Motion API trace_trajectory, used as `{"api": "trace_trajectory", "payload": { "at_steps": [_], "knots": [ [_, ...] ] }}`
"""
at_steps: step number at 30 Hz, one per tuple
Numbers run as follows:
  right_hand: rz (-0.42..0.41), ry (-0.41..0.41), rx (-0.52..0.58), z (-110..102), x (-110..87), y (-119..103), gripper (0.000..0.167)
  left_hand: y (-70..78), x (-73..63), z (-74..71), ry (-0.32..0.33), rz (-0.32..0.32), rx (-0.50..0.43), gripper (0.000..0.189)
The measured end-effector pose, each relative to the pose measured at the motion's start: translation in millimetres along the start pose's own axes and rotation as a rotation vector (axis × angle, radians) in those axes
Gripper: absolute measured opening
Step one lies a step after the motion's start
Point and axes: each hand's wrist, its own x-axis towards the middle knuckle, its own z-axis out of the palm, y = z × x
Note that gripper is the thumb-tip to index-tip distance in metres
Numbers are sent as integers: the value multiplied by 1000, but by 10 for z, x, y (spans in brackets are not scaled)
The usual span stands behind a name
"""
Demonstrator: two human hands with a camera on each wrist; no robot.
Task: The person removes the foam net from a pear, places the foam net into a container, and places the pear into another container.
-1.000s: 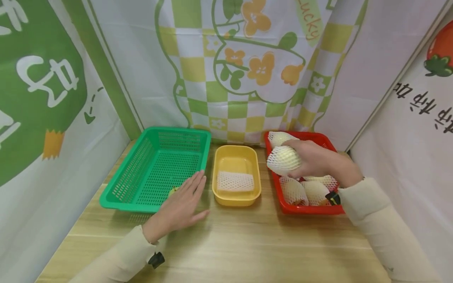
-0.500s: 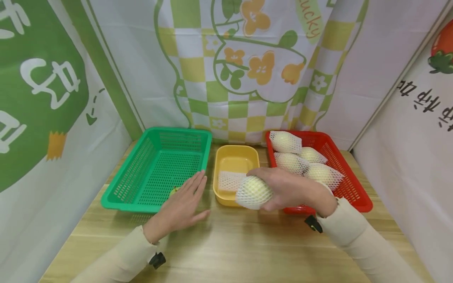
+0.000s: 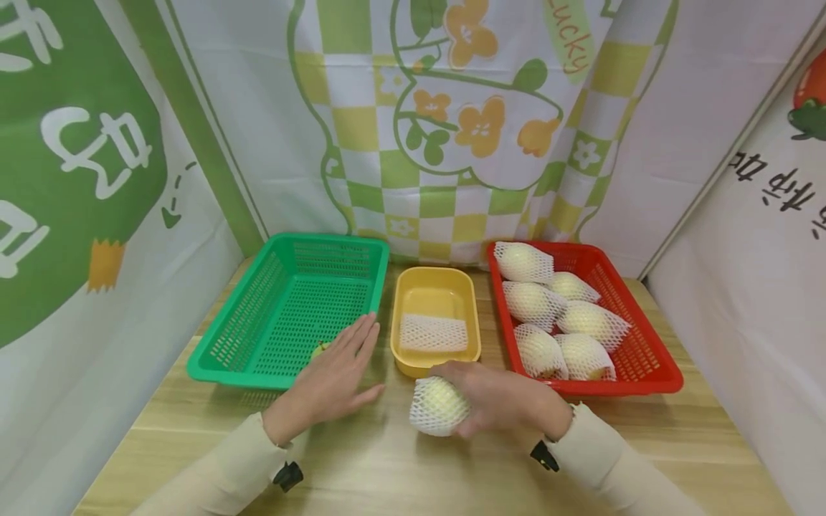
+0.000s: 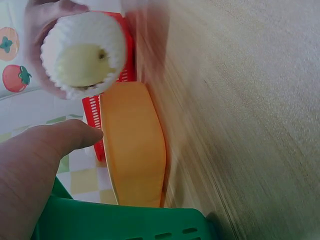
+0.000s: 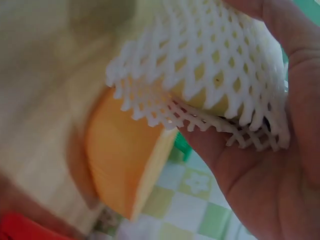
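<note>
In the head view, passable over the bench (image 3: pixel 403 476) at bottom centre, between the sleeves (image 3: pixel 222 464), and narrowly between left hand (image 3: pixel 332 376) and net-wrapped fruit (image 3: pixel 439 406). Blocked at centre by yellow tub (image 3: pixel 435 295), at centre left by green basket (image 3: pixel 239 378), at right by red basket (image 3: pixel 635 388).

From above, the head view looks forward and down over the worktop (image 3: pixel 400 473). The left wrist view, turned sideways, skims low across it; the right wrist's sits close against the fruit (image 3: pixel 440 407). All share fruit and tub (image 3: pixel 434 295).
</note>
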Motion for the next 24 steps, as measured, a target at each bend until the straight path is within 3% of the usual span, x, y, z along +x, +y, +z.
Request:
{"api": "trace_trajectory", "payload": {
  "at_steps": [12,15,18,21,24],
  "knots": [
    [-6,41,10,360,-57,134,83,5,6,-10,1,9,-2,97],
    [3,42,15,391,-89,149,85,5,-6,-32,36,29,4,99],
    [16,36,10,387,-129,153,90,38,-25,-86,129,85,-64,94],
    [46,36,17,366,-186,156,97,130,-67,-131,231,177,-192,81],
    [75,57,36,350,-249,178,101,255,-119,-108,250,238,-327,64]
  ]
}}
